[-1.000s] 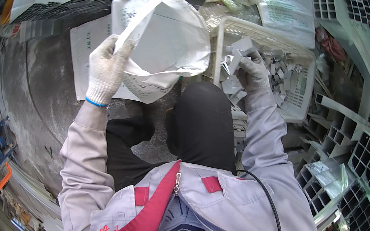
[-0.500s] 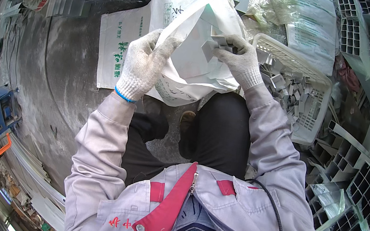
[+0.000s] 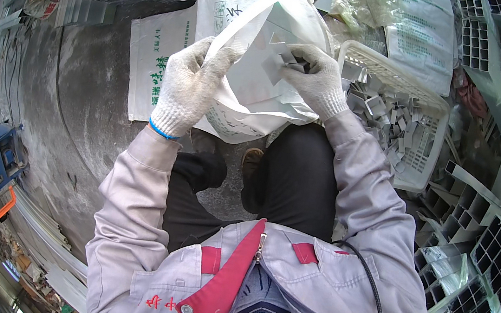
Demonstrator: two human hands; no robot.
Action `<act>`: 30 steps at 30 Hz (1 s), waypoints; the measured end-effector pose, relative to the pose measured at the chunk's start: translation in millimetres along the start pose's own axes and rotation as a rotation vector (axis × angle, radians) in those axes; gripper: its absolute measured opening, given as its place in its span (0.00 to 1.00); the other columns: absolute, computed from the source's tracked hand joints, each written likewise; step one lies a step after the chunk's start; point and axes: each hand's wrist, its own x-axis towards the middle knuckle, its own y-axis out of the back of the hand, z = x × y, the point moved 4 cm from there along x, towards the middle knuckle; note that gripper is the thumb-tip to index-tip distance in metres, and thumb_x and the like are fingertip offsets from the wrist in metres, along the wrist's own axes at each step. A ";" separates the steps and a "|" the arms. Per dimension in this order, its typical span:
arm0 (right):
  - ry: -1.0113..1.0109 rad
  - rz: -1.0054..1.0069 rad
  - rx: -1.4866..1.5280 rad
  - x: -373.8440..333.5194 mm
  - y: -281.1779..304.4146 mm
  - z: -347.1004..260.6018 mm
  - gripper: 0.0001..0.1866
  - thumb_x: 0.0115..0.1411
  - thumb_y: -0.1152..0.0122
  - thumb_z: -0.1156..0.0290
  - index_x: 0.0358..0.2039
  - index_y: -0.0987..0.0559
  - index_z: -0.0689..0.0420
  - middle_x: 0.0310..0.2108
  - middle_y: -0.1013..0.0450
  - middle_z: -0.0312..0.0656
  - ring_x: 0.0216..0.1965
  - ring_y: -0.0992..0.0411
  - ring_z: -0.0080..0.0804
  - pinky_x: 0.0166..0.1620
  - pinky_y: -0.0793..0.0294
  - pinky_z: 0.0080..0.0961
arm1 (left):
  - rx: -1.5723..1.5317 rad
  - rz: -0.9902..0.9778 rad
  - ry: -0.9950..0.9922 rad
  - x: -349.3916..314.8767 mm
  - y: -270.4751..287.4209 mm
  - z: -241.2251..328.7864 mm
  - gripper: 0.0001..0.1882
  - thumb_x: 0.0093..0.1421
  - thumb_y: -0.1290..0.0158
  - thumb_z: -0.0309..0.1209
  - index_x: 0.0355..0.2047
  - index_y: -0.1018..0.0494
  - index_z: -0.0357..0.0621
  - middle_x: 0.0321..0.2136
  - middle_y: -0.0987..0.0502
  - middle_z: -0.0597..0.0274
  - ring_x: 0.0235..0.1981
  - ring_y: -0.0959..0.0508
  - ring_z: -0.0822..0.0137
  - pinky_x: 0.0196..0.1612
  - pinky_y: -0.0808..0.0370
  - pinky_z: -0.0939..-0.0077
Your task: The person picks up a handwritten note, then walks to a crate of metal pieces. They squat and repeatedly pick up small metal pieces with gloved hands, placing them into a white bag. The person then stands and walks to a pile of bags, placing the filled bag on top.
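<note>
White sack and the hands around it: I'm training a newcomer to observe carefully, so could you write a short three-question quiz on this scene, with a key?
1. Fill in: the rim of the white sack is gripped by the person's ____ hand.
2. True or false: the off-white crate stands to the right of the sack.
3. Open question: what does the right hand hold, seen against the sack's open mouth?

Key:
1. Left: the gloved left hand holds the rim.
2. True.
3. Grey angular pieces; the fingers partly hide them, so their number cannot be told.
</note>
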 end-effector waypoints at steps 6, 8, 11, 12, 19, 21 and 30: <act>-0.082 -0.050 -0.170 5.7 -4.9 -6.5 0.17 0.60 0.23 0.76 0.51 0.11 0.60 0.43 0.15 0.41 0.40 0.18 0.24 0.47 0.17 0.24 | 0.058 -0.036 0.001 2.3 2.3 -7.0 0.26 0.77 0.40 0.46 0.58 0.18 0.31 0.43 0.14 0.63 0.42 0.19 0.77 0.45 0.22 0.80; -0.034 -0.073 -0.259 9.9 -13.9 -17.3 0.20 0.60 0.24 0.78 0.53 0.13 0.62 0.43 0.17 0.42 0.41 0.18 0.26 0.48 0.16 0.25 | 0.069 -0.030 -0.048 3.0 -1.0 -8.9 0.26 0.77 0.40 0.47 0.57 0.18 0.31 0.44 0.14 0.63 0.42 0.19 0.77 0.44 0.22 0.81; 0.150 -0.297 -0.281 3.4 -38.4 -38.0 0.22 0.61 0.35 0.71 0.56 0.14 0.55 0.53 0.20 0.52 0.56 0.19 0.54 0.59 0.18 0.42 | 0.074 -0.049 -0.085 4.6 -8.8 -13.0 0.25 0.78 0.40 0.45 0.58 0.18 0.32 0.42 0.15 0.67 0.40 0.22 0.79 0.43 0.25 0.83; 0.191 -0.290 -0.367 -3.8 -40.5 -44.3 0.21 0.60 0.33 0.68 0.55 0.14 0.54 0.57 0.21 0.50 0.54 0.18 0.53 0.59 0.18 0.43 | 0.038 -0.040 -0.039 4.8 -9.5 -15.6 0.26 0.77 0.39 0.45 0.59 0.19 0.31 0.41 0.17 0.70 0.39 0.24 0.81 0.42 0.27 0.83; 0.041 0.410 -0.396 -86.2 157.4 31.3 0.10 0.66 0.27 0.66 0.47 0.09 0.51 0.46 0.13 0.41 0.45 0.15 0.30 0.49 0.14 0.27 | 0.155 -0.007 -0.009 5.7 3.2 -25.7 0.21 0.78 0.39 0.41 0.57 0.16 0.34 0.38 0.17 0.70 0.37 0.25 0.81 0.40 0.29 0.83; -0.425 0.531 -0.220 -122.1 242.2 108.8 0.19 0.62 0.25 0.66 0.54 0.11 0.53 0.50 0.13 0.42 0.48 0.15 0.31 0.53 0.16 0.29 | 0.182 0.046 -0.002 6.4 7.9 -30.0 0.20 0.78 0.39 0.40 0.57 0.16 0.34 0.34 0.21 0.74 0.34 0.28 0.83 0.36 0.32 0.84; -0.927 0.255 -0.409 -219.2 330.9 326.7 0.36 0.53 0.19 0.60 0.62 0.16 0.59 0.54 0.14 0.47 0.52 0.16 0.37 0.58 0.19 0.32 | 0.261 0.039 0.033 12.4 4.9 -43.6 0.22 0.78 0.40 0.41 0.59 0.18 0.34 0.34 0.21 0.74 0.33 0.28 0.83 0.36 0.33 0.85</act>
